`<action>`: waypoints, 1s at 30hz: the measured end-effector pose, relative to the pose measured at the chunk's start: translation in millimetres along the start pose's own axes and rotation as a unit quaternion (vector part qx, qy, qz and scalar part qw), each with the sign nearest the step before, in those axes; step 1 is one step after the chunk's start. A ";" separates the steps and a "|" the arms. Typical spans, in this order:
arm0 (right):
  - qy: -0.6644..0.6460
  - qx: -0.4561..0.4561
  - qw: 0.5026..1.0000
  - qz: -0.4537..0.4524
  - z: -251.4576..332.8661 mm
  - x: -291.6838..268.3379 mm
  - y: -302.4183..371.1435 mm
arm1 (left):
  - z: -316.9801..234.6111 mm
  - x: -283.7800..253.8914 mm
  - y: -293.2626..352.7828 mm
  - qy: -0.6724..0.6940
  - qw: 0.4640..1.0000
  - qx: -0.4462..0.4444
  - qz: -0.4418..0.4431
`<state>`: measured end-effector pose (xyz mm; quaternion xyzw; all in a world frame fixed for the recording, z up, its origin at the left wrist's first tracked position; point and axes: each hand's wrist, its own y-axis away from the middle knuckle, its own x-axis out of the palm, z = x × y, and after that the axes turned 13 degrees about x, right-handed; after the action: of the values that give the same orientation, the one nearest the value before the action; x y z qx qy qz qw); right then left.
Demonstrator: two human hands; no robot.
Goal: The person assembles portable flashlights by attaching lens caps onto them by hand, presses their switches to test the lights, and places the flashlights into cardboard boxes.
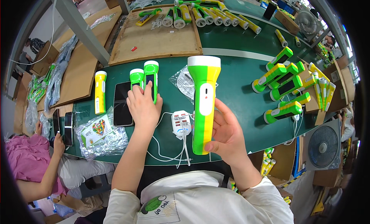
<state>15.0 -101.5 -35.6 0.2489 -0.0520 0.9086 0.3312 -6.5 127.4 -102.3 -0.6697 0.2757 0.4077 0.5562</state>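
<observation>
My right hand [226, 133] is closed around the lower body of a green and yellow flashlight [204, 104], which stands upright with its white head up; a white plate on its side has a small port and a red dot. My left hand [145, 106] reaches over two green flashlights with white heads lying side by side. Its fingers grip the right one, a flashlight with a dark panel [151, 70], and partly cover the left green flashlight [137, 75]. Between my hands sits a white multi-port USB charger [181, 124] with white cables.
A yellow flashlight [100, 93] and a black tablet [122, 104] lie left, near plastic-bagged cards [101, 133]. Several flashlights [286, 89] stand at right, some by charging cables. A wooden board [154, 46] lies behind, with more flashlights. A person in pink [31, 158] holds a phone at left.
</observation>
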 end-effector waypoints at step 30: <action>0.171 -0.078 0.980 -0.060 -17.0 22.0 1.5 | -35.1 -96.6 61.6 0.973 0.170 -0.141 0.066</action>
<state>-7.4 -85.5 -39.6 0.0663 -0.0501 0.9094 0.4075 -98.6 71.0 -50.2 -0.5706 0.5750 -0.5066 -0.2951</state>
